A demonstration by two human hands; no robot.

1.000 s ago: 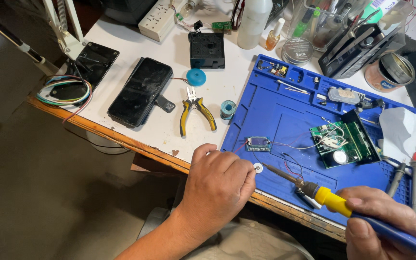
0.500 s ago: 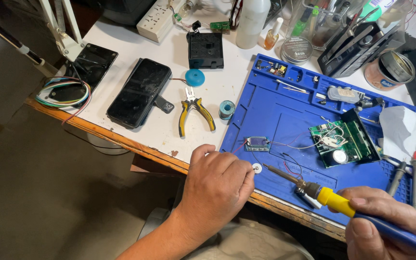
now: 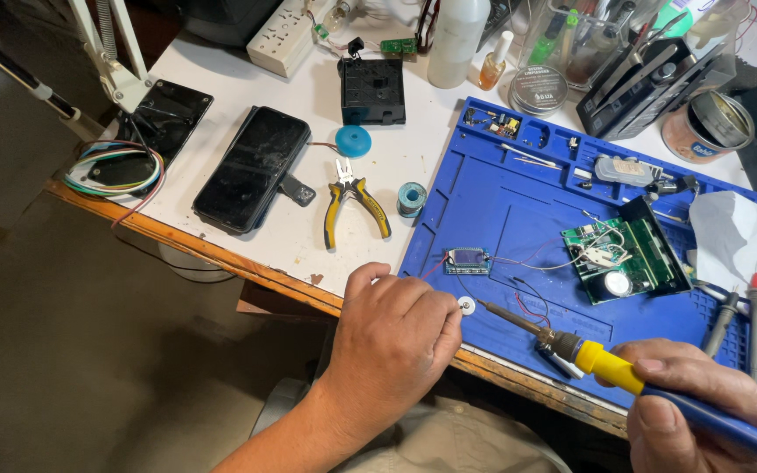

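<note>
While the small white disc [image 3: 466,306] is pinched at the near edge of the blue mat [image 3: 519,201] between the curled fingers of the left hand [image 3: 393,342], the soldering iron [image 3: 571,349] is gripped in the right hand [image 3: 703,412], whose fingers are wrapped tight around its blue and yellow handle. The tip is held just beside the disc, and whether it touches cannot be told. A thin red wire [image 3: 532,308] is seen near the tip, so the joint appears to be in hand and not finished. A small display module [image 3: 468,260] is already linked by fine wires to the green circuit board [image 3: 628,260] farther back on the mat, so some wiring seems done. The yellow-handled pliers [image 3: 352,203] and the solder spool [image 3: 411,198] lie unused on the white table [image 3: 247,254]. Against the earlier frames almost nothing is changed: both hands, the iron and the disc are found in the same places.
</note>
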